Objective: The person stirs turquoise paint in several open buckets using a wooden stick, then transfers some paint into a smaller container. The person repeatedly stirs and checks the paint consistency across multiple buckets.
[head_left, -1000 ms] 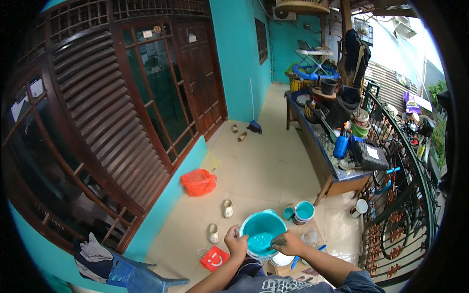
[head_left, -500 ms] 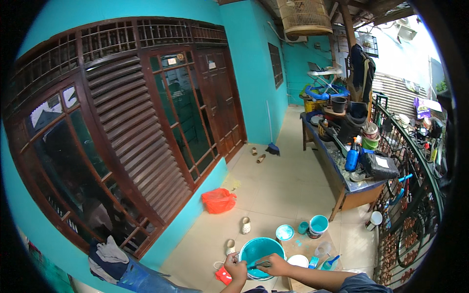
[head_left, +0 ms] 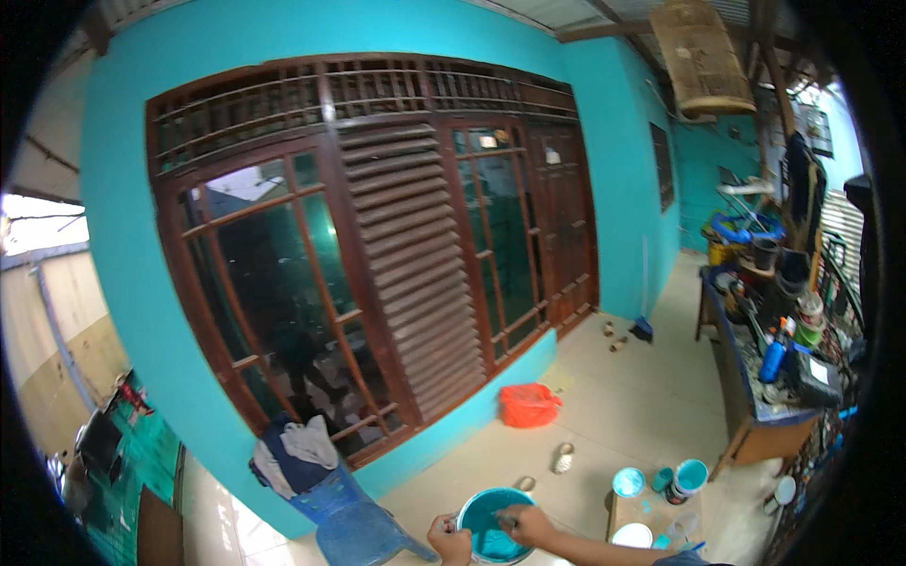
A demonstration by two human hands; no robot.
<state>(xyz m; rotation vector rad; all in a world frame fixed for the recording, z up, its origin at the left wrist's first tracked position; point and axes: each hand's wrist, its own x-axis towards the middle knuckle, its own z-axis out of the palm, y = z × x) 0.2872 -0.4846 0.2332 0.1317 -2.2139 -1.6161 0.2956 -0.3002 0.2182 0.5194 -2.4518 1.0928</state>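
Observation:
A round bucket (head_left: 475, 509) of turquoise paint stands at the lower middle, with a brighter patch of paint inside it. My left hand (head_left: 450, 541) is closed at the bucket's left rim, its fingers curled against the edge. From the right, my right hand (head_left: 527, 524) reaches over the opening with its fingers closed. Whatever it grips is blurred and mostly hidden, pointing down into the bucket. To the right, a low board (head_left: 618, 519) carries a white tub (head_left: 629, 482), a small turquoise cup (head_left: 662, 479), a paint can (head_left: 691, 476) and a white lid (head_left: 632, 536).
A blue plastic chair (head_left: 363, 533) with clothes (head_left: 297, 453) on it stands left of the bucket. Beyond lie a red plastic bag (head_left: 530, 406) and a patterned clog (head_left: 563, 458). A cluttered table (head_left: 774, 413) stands right; a broom (head_left: 642, 328) leans on the turquoise wall.
The view has swung left, bringing the chair and the left yard into sight. Both hands stay at the bucket; the dark handle seen between them earlier is now hard to make out.

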